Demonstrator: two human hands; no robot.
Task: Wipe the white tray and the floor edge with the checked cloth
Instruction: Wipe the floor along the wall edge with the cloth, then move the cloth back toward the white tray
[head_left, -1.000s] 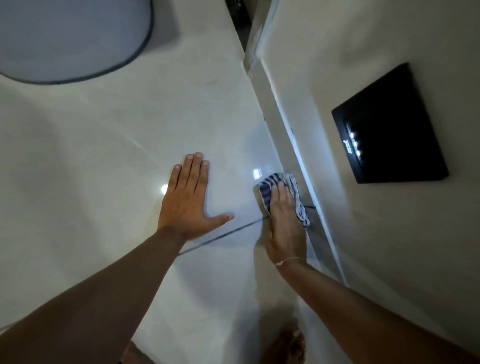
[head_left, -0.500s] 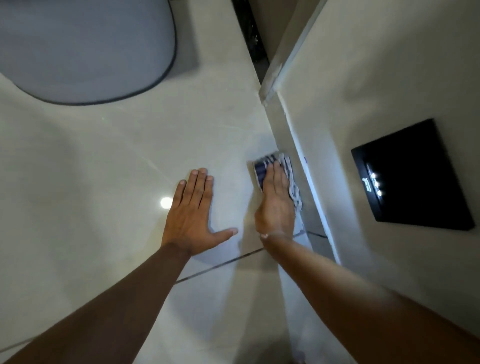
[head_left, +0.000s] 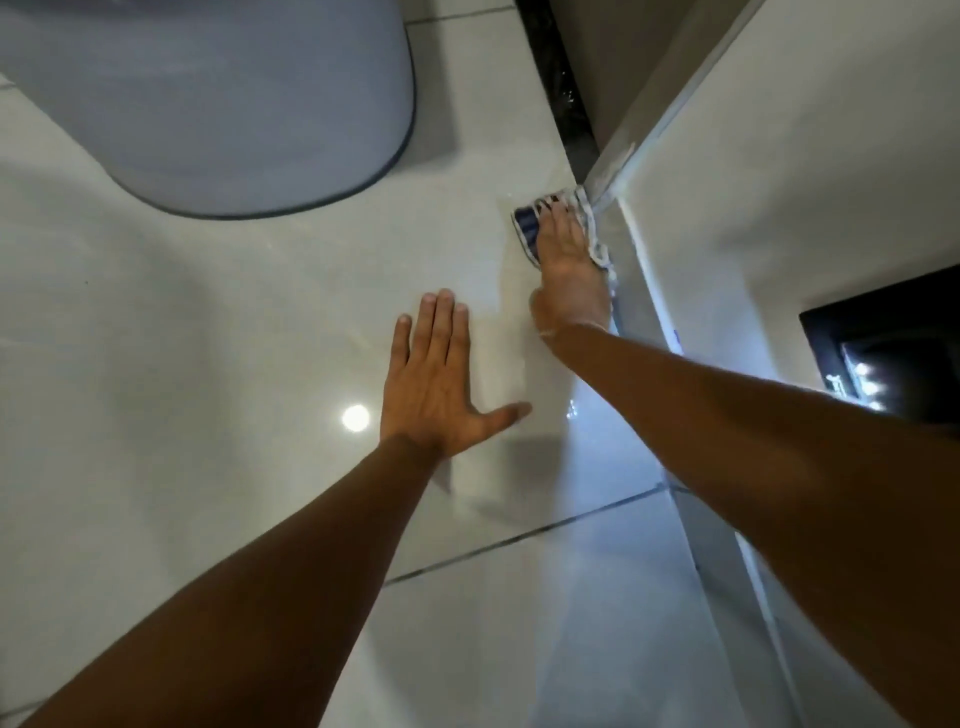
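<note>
My right hand (head_left: 569, 270) lies flat on the blue-and-white checked cloth (head_left: 525, 228), pressing it onto the glossy floor tile beside the floor edge (head_left: 631, 291), close to the wall's corner. The cloth sticks out past my fingertips and along the skirting side. My left hand (head_left: 434, 387) rests palm down on the tile (head_left: 234, 364) with fingers spread, holding nothing. No white tray is in view.
A grey rounded mat (head_left: 208, 98) lies on the floor at the upper left. A white wall (head_left: 779, 182) rises on the right with a black panel (head_left: 893, 343) bearing small lights. A dark gap (head_left: 558, 78) runs by the wall corner. A grout line (head_left: 519, 538) crosses the tiles.
My right hand has slid the cloth forward along the floor edge, up to the wall corner. My left hand stays planted on the tile. The view has shifted forward.
</note>
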